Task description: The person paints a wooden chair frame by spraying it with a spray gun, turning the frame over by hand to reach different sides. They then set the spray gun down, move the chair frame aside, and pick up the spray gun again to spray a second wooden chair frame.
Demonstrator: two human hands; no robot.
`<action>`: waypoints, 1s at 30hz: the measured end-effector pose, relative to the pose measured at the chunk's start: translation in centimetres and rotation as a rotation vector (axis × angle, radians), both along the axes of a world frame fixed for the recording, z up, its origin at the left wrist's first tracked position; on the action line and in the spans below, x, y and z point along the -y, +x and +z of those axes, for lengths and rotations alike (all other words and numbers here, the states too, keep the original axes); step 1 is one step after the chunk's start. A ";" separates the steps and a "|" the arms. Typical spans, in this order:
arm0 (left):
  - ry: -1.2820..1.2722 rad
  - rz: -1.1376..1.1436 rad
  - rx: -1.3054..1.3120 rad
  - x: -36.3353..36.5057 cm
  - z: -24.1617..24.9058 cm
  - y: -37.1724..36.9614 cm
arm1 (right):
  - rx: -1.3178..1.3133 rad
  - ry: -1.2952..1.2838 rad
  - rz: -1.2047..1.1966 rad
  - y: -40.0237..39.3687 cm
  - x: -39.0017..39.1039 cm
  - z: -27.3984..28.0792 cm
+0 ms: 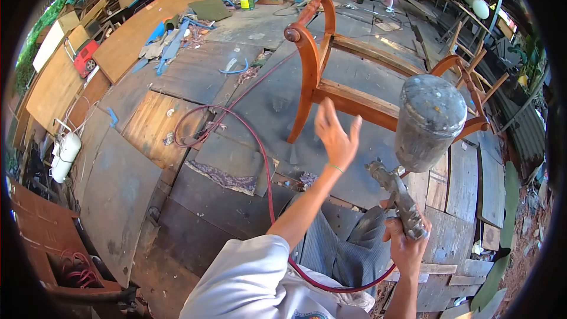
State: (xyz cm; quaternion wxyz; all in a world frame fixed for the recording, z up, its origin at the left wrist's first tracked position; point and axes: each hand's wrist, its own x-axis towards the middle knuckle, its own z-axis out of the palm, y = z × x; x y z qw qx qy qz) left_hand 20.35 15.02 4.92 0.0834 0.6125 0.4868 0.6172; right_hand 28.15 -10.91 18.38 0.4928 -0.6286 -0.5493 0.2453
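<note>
My right hand (405, 237) is wrapped round the handle of a spray gun (397, 192), whose body is coated in grey residue. On top of the gun sits a large grey paint cup (426, 119) with a lid. My left hand (336, 137) reaches forward with fingers spread and nothing in it, overlapping the front rail of a wooden bench frame (360, 103) in this view. The frame is reddish brown with curved, scrolled ends and has no seat. A dark red air hose (267, 184) loops over the floor and passes across my lap toward the gun.
Worn boards and panels (118, 195) cover the floor. Wooden sheets (153, 26) lean at the left, near a red toy-like car (86, 57) and a white tank (65, 156). Paint cans (247, 2) stand at the back. Green plants (530, 62) are at the far right.
</note>
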 end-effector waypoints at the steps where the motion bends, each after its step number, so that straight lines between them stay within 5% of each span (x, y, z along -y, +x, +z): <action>1: 0.043 0.080 -0.035 -1.5 1.2 -1.7 | -0.016 -0.005 -0.004 0.0 0.1 0.0; 8: -0.055 0.204 -0.158 -8.4 8.7 -3.5 | -0.020 -0.019 -0.046 0.0 1.2 0.2; 30: -0.143 0.163 -0.003 -8.4 8.5 -3.8 | -0.013 -0.009 -0.038 -0.1 2.8 -0.7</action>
